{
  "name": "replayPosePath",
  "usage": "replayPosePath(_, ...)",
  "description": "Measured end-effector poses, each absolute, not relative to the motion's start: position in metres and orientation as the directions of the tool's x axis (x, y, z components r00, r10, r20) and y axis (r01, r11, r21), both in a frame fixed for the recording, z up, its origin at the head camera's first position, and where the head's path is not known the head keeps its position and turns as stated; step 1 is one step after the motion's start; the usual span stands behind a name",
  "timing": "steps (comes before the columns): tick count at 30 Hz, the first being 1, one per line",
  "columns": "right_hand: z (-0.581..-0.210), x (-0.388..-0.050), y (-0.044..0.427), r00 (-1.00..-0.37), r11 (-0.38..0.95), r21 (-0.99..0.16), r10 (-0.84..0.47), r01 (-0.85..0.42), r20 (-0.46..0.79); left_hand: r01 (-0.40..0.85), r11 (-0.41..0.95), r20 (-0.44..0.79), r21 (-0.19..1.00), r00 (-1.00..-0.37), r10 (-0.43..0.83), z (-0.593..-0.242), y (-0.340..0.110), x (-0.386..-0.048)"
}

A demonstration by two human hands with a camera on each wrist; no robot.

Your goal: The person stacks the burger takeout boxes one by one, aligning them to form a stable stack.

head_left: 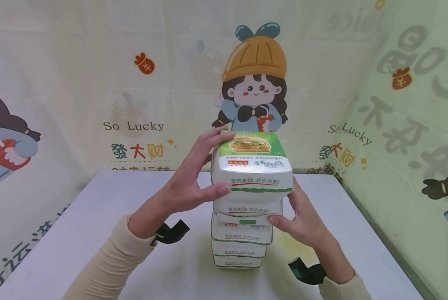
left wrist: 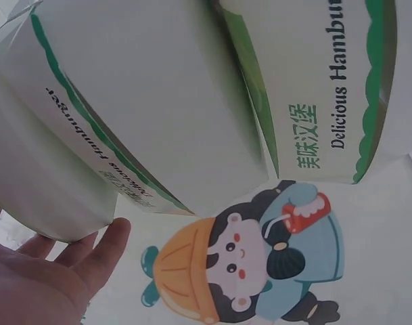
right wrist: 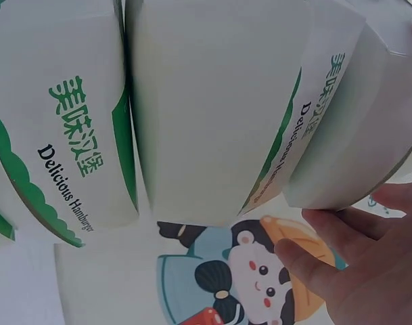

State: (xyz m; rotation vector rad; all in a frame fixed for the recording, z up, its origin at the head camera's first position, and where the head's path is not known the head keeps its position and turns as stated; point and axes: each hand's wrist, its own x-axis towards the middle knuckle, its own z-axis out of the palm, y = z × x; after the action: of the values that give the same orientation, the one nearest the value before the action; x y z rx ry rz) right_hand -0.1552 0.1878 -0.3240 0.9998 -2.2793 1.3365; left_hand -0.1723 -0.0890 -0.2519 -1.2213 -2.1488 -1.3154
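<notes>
Several white and green paper burger boxes (head_left: 242, 231) stand in one tall stack, leaning a little. The top burger box (head_left: 252, 168) has a burger picture on its green lid. My left hand (head_left: 184, 179) holds this top box at its left side, thumb on the front and fingers along the far left edge. My right hand (head_left: 306, 218) is at the right side, its thumb by the front corner of the boxes just below, its fingers partly hidden behind. In the right wrist view, the fingers (right wrist: 321, 267) touch the end box's edge.
The stack stands on a white table (head_left: 134, 266). Behind the table hangs a printed cloth (head_left: 186, 75) with cartoon figures and lettering, and another printed sheet (head_left: 396, 137) runs along the right side. A black strap piece (head_left: 173, 232) sticks out from the left wrist, another (head_left: 306, 271) from the right.
</notes>
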Motion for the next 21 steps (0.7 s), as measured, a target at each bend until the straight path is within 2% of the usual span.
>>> replayPosePath(8,-0.3269,-0.1544,0.1883,-0.715,0.319,-0.644,-0.395,-0.695,0.576,0.81,0.195,0.666,0.553,-0.57,0.481,-0.2539,-0.0893,-0.1741)
replayPosePath(21,-0.3319,-0.1578,0.1917,-0.705,0.302,-0.652,-0.457,-0.696,0.542,0.811,0.187,0.669,0.554,-0.567,0.48,-0.2557,-0.0912,-0.176)
